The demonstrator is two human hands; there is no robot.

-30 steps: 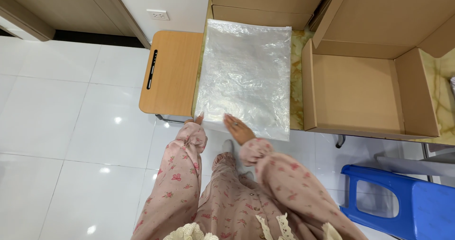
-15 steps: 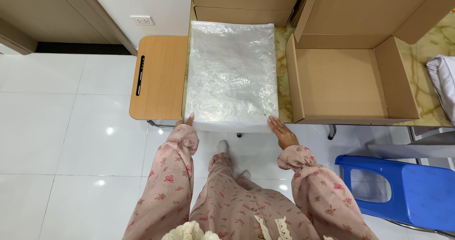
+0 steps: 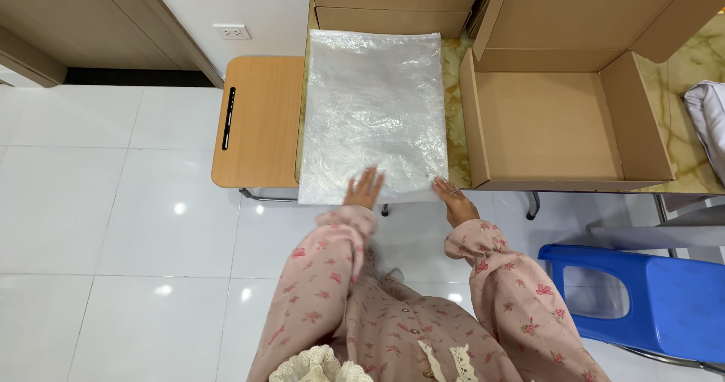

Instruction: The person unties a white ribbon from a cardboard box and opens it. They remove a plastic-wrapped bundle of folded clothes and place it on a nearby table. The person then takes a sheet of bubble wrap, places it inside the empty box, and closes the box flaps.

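A clear plastic bag (image 3: 371,114) lies flat on the marble-patterned table (image 3: 683,69), its near edge overhanging the table's front. The film is crinkled across most of its face.

The left hand (image 3: 364,189) rests on the bag's near edge, fingers spread and flat on the film; it pins rather than pinches. The right hand (image 3: 454,201) sits at the bag's near right corner, fingers extended towards the film. Whether it pinches the corner or only touches it cannot be told from this view.

Just right of the bag, nearly touching its long side, stands an open cardboard box (image 3: 555,125), empty, flaps up. A second cardboard box (image 3: 396,4) sits behind the bag's far edge. A wooden side desk (image 3: 260,121) adjoins the table on the left. A blue plastic stool (image 3: 653,299) stands on the white tiled floor (image 3: 113,231) to the person's right. Pale cloth (image 3: 708,121) lies at the table's far right.

Assessed risks: the overhanging edge is unsupported, so a light pull could slide the whole bag off onto the floor. Uneven pressure between the hands could skew or crease the film further. The box wall could snag the bag's right edge.
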